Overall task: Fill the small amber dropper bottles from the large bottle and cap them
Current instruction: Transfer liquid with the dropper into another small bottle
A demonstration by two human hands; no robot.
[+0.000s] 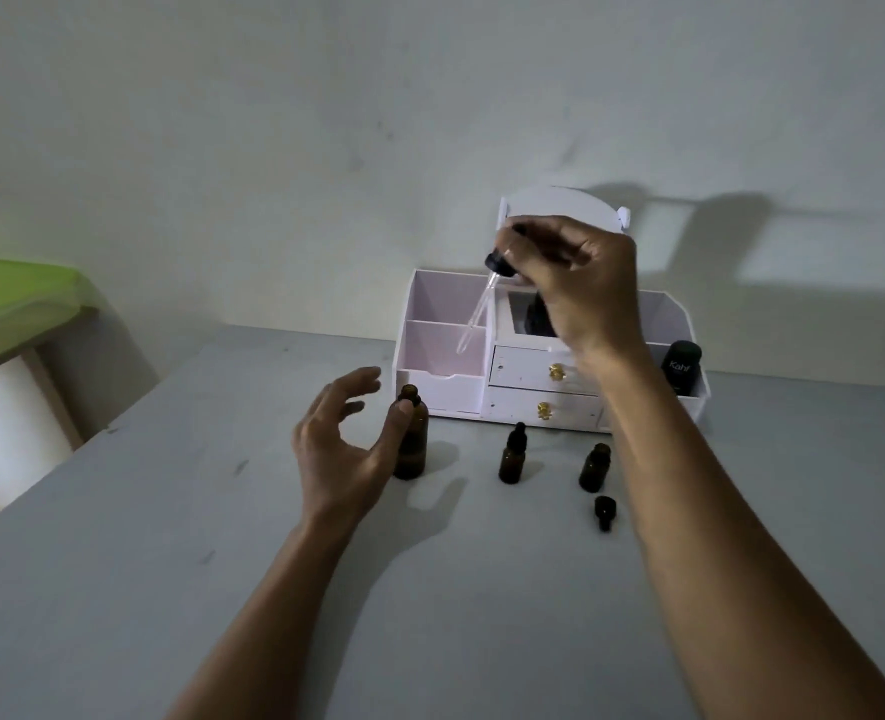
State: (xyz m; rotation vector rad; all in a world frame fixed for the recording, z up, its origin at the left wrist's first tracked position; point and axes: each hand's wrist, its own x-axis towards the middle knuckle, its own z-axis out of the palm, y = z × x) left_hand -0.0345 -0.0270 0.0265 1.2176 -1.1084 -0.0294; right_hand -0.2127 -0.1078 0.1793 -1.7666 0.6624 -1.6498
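**What we cannot make out**

Our right hand (580,283) covers the dropper's (487,291) bulb and much of the organizer's (445,350) middle compartment, where a dark item sits unreadable. Right of the organizer, our forearm hides part of the Kahf bottle (682,363). Left of it, the green-topped object (14,293) is blurred and cropped.

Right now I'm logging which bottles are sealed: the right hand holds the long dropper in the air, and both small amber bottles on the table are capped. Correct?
Not quite. In the head view, only the small bottle nearer the middle is capped; the other small bottle stands open, its loose cap lying on the table in front of it. The right hand does hold the long dropper in the air.
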